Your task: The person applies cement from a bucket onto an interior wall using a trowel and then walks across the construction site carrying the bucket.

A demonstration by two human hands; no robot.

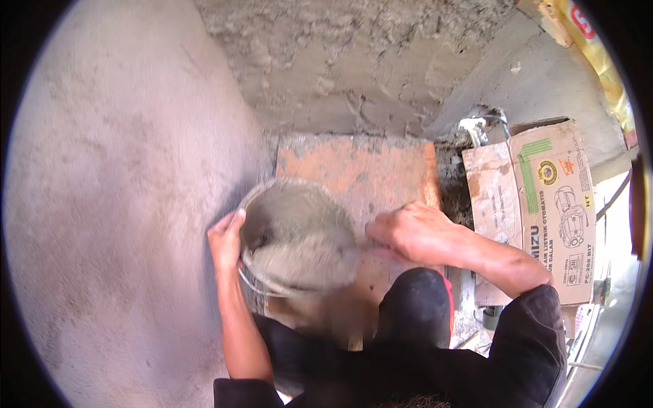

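A round bucket (255, 204) filled with wet grey mortar (299, 234) is tilted in front of me, blurred by motion. My left hand (226, 238) grips its left rim, thumb over the edge. My right hand (411, 231) is closed at the bucket's right side, on its rim or on a tool handle; the blur hides which. Under the bucket lies an orange tile slab (360, 166) smeared with cement. My black-clad knee (416, 306) sits just below my right hand.
A smooth plastered wall (115, 204) curves along the left. Rough fresh mortar (354, 61) covers the wall surface at the back. A flattened cardboard box (544, 204) lies on the ground to the right, with yellow packaging (598, 54) at the upper right.
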